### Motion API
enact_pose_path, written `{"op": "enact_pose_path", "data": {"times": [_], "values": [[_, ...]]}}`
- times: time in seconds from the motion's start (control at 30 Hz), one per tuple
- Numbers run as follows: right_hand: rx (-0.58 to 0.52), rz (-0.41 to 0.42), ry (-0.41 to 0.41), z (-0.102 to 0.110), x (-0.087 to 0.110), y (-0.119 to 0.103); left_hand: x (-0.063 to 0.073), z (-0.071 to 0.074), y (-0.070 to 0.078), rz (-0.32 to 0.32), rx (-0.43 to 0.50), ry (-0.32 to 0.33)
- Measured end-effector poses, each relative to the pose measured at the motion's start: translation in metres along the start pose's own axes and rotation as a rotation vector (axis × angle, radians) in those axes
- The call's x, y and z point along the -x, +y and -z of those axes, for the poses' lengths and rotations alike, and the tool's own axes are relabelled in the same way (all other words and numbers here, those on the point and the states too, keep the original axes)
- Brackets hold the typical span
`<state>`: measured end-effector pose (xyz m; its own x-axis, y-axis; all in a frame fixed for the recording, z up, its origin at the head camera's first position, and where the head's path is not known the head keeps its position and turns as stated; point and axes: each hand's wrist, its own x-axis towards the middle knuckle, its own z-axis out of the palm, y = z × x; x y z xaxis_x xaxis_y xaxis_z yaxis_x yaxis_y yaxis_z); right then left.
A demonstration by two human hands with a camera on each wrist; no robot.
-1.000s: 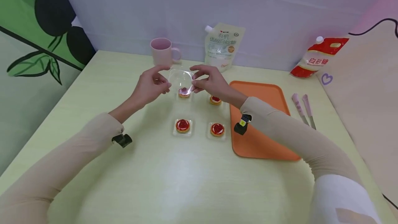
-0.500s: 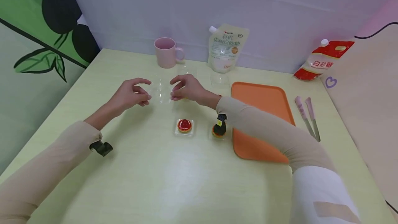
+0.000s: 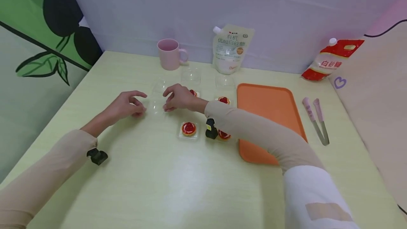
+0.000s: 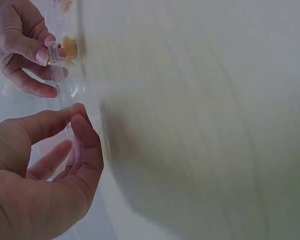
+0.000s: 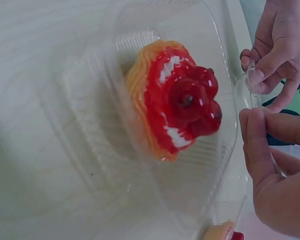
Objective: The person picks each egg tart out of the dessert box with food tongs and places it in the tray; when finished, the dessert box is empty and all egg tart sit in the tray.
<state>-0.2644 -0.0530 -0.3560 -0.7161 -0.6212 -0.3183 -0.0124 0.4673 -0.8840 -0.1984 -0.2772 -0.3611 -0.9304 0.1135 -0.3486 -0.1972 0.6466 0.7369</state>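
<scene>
A clear plastic container [image 3: 157, 98] is held up between both hands, left of the tarts; its exact shape is hard to make out. My left hand [image 3: 125, 106] pinches one edge between thumb and fingertips, as the left wrist view shows of the left hand [image 4: 55, 170]. The opposite side is pinched by my right hand [image 3: 179, 98]. Red fruit tarts sit in clear trays: a front-left tart [image 3: 189, 129], a front-right tart [image 3: 224, 135], a back-right tart [image 3: 224, 100] and a back-left tart [image 3: 193, 93], partly behind the right hand. Close by the right wrist camera is a tart [image 5: 175, 100] in clear plastic.
Clear plastic pieces [image 3: 191, 76] stand behind the back tarts. On the right lies an orange tray [image 3: 265, 116], beside two pink-handled utensils [image 3: 316, 119]. Along the back wall are a pink mug [image 3: 168, 55], a white spouted pouch [image 3: 231, 50] and a red-and-white bag [image 3: 330, 61].
Both hands have moved left and toward me with the clear container, from above the back-left tart to the bare table beside it. The tarts and tray have stayed put.
</scene>
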Motion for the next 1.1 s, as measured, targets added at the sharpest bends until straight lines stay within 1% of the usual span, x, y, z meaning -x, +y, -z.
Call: {"op": "enact_pose_path", "data": {"times": [0.17, 0.43, 0.53, 0.67, 0.83, 0.9, 1.0, 1.1], "values": [[0.064, -0.001, -0.001, -0.005, -0.004, -0.001, -0.001, -0.001, -0.003, 0.000, -0.016, -0.002], [0.104, -0.022, -0.020, -0.003, 0.000, -0.005, -0.004, -0.002, -0.006, 0.010, -0.033, 0.003], [0.099, -0.024, -0.017, -0.001, 0.002, -0.006, -0.005, -0.002, -0.008, 0.013, -0.046, -0.002], [0.041, -0.010, -0.004, 0.006, 0.007, -0.008, -0.005, 0.000, -0.008, 0.017, -0.055, -0.013], [-0.045, 0.016, 0.018, 0.021, 0.016, -0.012, -0.002, 0.005, -0.007, 0.038, -0.071, -0.021], [-0.079, 0.026, 0.037, 0.030, 0.021, -0.014, 0.000, 0.007, -0.005, 0.044, -0.091, -0.010], [-0.127, 0.049, 0.074, 0.050, 0.030, -0.016, 0.000, 0.012, -0.002, 0.040, -0.136, 0.032], [-0.164, 0.084, 0.126, 0.074, 0.045, -0.017, 0.001, 0.016, 0.004, 0.005, -0.216, 0.114]]}}
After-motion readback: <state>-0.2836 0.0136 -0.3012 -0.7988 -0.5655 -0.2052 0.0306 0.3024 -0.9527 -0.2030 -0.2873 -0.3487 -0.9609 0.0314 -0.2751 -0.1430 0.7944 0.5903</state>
